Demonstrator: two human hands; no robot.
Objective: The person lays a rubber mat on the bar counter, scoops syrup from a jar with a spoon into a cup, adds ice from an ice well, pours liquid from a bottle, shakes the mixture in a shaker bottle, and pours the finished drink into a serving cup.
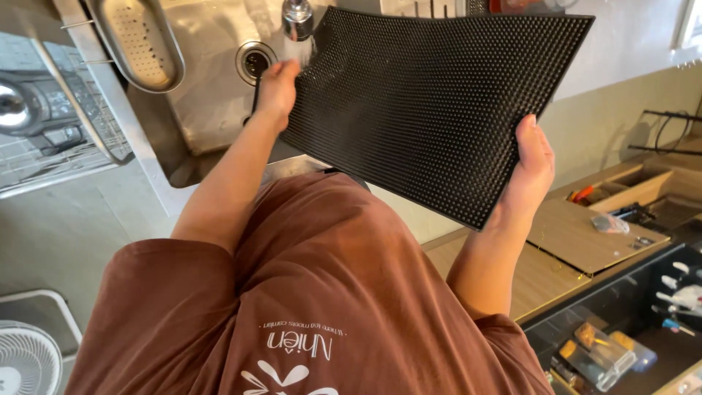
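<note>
Over the steel sink [219, 110] you hold a black studded rubber mat [431, 102] up on a slant, its far corner tucked under the tap [297, 18] so the running water strikes the studs and can run down toward the drain [254, 60] below rather than onto the counter. Your left hand [278, 88] is at the mat's edge nearest the tap, right above the sink; its fingers curl around that edge, closed on the mat, though the tips are hidden behind it. Your right hand [532, 164] grips the opposite lower corner, well out from the sink, with the thumb lying over the studded face and the other fingers out of sight beneath, so you cannot see how tightly they press. Holding two opposite ends like this keeps the limp sheet spread, which looks like the reason it bows only gently between your hands. An oval perforated strainer basket [139, 44] hangs on the sink's left rim, and left of that a wire dish rack [55, 124] sits on the counter. Away from the sink on your right, a wooden board [578, 234] lies on the worktop, with open wooden trays [636, 186] of small items beyond it and a glass-topped display case [621, 329] nearer to you. A white fan [29, 358] stands on the floor, low and left of the sink.
</note>
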